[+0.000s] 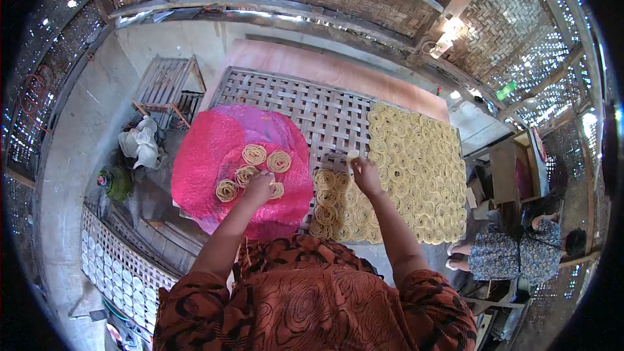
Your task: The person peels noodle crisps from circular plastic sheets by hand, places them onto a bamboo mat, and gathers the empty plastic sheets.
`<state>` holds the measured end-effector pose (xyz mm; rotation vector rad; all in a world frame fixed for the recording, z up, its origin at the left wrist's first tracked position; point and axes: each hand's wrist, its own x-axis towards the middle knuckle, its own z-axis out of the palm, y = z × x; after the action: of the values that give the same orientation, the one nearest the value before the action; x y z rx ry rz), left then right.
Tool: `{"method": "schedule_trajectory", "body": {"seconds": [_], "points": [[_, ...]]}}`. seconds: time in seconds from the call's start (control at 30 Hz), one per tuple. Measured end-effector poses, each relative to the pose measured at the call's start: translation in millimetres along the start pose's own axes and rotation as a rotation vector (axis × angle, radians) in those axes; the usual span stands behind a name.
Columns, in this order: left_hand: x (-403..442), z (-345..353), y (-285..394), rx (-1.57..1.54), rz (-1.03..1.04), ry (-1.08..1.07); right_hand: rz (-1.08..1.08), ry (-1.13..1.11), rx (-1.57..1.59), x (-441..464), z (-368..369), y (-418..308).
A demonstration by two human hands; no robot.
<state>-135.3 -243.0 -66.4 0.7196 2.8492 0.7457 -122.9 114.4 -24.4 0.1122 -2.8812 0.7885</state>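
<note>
Several round coils of pale yellow noodles (279,161) lie on a bright pink plastic sheet (195,149) in front of me. My left hand (260,187) is among these coils, its fingers curled down and closed; what is under them is hidden. Over the woven bamboo rack (325,110), my right hand (365,175) pinches a small pale noodle coil (352,155) seen partly edge-on. Close rows of similar noodle coils (416,169) cover the right part of the rack, with a shorter group of noodle coils (327,197) beside the sheet.
A pinkish board (325,70) lies behind the rack. At left stand a slatted wooden stand (168,84), a white bag (140,143) and a green container (118,183). Another rack with pale round pieces (114,276) is lower left. Another person (513,253) is at right.
</note>
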Motion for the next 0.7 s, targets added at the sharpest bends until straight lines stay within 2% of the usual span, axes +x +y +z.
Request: {"method": "schedule_trajectory", "body": {"seconds": [0.03, 0.13, 0.2, 0.27, 0.33, 0.37, 0.43, 0.5, 0.53, 0.57, 0.6, 0.63, 0.67, 0.7], "points": [[-1, 3, 0, 0.002, 0.006, 0.0, -0.106, -0.05, -0.223, -6, 7, 11], [-1, 4, -3, -0.01, 0.018, -0.029, -0.104, -0.057, -0.341, -23, 33, 22], [-6, -5, 5, -0.147, 0.024, 0.011, -0.094, -0.021, -0.328, -22, 26, -16], [-8, -15, 18, -0.158, 0.02, -0.013, 0.105, -0.118, 0.194, -20, 36, -54], [-8, -23, 35, -0.376, 0.079, 0.034, 0.299, -0.341, 0.877, -15, 44, -103], [-7, -32, 47, -0.352, 0.09, 0.035, 0.299, -0.342, 0.881, -12, 47, -117], [0, -28, 49, -0.457, 0.045, 0.054, 0.181, -0.624, 1.138, -4, 49, -134], [7, -24, 39, -0.68, -0.024, 0.037, 0.182, -0.678, 1.101, 2, 60, -119], [7, -27, 37, -0.679, -0.025, 0.039, 0.193, -0.729, 1.063, 3, 59, -116], [7, -29, 35, -0.62, -0.055, 0.075, 0.193, -0.729, 1.062, 0, 59, -114], [6, -32, 32, -0.56, -0.084, 0.111, 0.312, -0.764, 1.157, -2, 57, -112], [2, -13, 10, -0.251, 0.024, 0.214, 0.433, -0.796, 1.25, -2, 53, -112], [-4, -6, -5, -0.251, 0.027, 0.217, 0.429, -0.793, 1.247, 1, 49, -109], [-9, -2, -16, -0.147, 0.08, 0.136, 0.466, -0.689, 1.261, 3, 43, -104]]}}
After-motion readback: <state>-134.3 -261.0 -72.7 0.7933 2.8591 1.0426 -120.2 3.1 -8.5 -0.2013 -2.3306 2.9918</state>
